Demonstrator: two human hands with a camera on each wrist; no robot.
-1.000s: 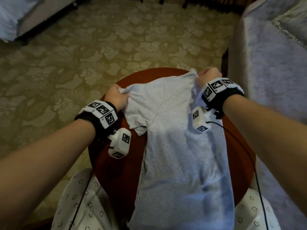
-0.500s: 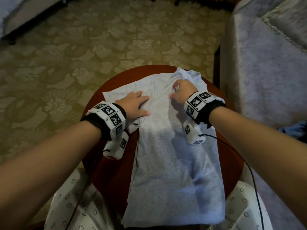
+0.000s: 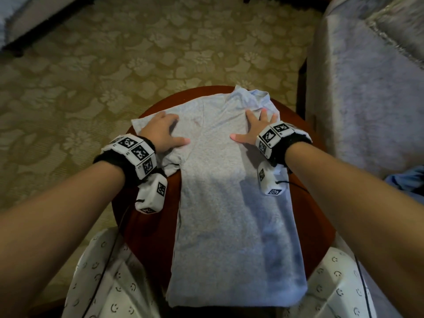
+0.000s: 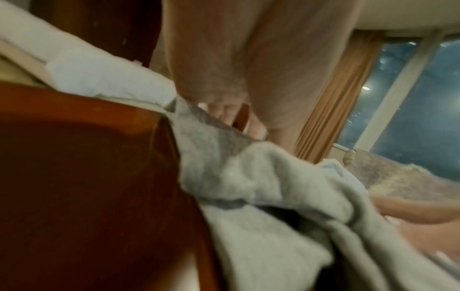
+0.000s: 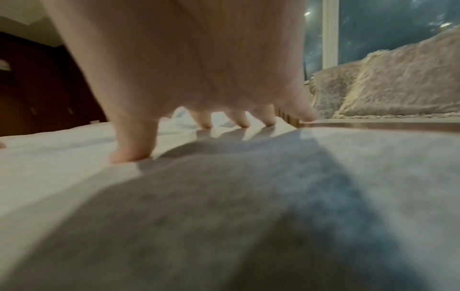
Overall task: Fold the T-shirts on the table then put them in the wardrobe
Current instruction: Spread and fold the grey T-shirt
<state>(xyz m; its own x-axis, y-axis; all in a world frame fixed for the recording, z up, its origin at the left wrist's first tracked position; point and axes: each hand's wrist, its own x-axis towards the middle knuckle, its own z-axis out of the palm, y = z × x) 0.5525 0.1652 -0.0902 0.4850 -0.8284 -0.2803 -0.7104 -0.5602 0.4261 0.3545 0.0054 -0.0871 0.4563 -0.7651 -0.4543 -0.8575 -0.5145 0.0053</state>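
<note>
While the head view shows both hands flat, left hand and right hand spread on the grey T-shirt, the left wrist view shows its sleeve bunched at the desk edge.

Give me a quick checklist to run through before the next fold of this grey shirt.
1. T-shirt lying on the round table: ok.
2. Left hand pressing flat near the left sleeve: ok.
3. Right hand flat below the collar, fingers straight and spread: ok.
4. Left sleeve smooth: not ok, its lower edge is bunched near the left wrist.
5. Hem fully on the table: not ok, it hangs over the near edge.
6. Wardrobe open and ready: cannot tell, not identifiable in these views.
</note>
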